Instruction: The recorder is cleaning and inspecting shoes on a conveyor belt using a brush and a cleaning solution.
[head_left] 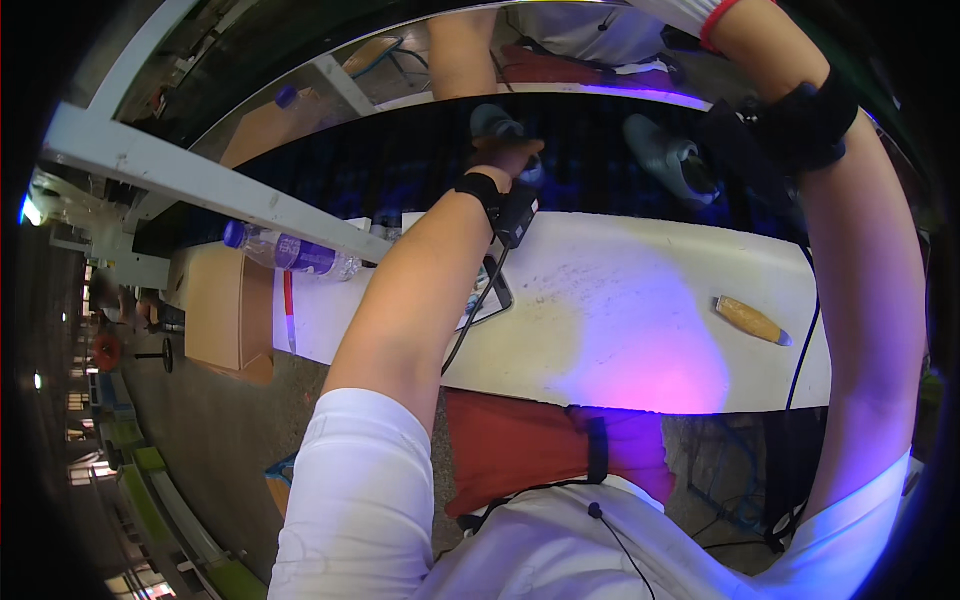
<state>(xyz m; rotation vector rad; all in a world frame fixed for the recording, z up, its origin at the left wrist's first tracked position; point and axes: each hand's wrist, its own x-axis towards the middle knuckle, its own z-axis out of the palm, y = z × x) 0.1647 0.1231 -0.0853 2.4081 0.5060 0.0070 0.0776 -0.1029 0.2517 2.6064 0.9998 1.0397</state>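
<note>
My left hand (506, 153) reaches out over a dark strip (590, 150) beyond the bench. It lies across the middle of a pale grey shoe (492, 121) and looks closed round it, though the spot is dim. Another pale shoe (662, 160) rests on the strip to the right. My right arm stretches far up the right side to what looks like a white glove (680, 12) with a red cuff. The top edge cuts off that hand, hiding its fingers. Both wrists wear black bands; a small black box (517, 217) with a cable hangs at the left one.
On the white bench (560, 340) lie a yellow-handled tool (752, 320), a phone-like device (497, 290) and a slim red object (289, 305). A bottle (290, 250) lies near a cardboard box (215, 310). A white metal bar (210, 175) slants across the left. Violet light falls on the bench.
</note>
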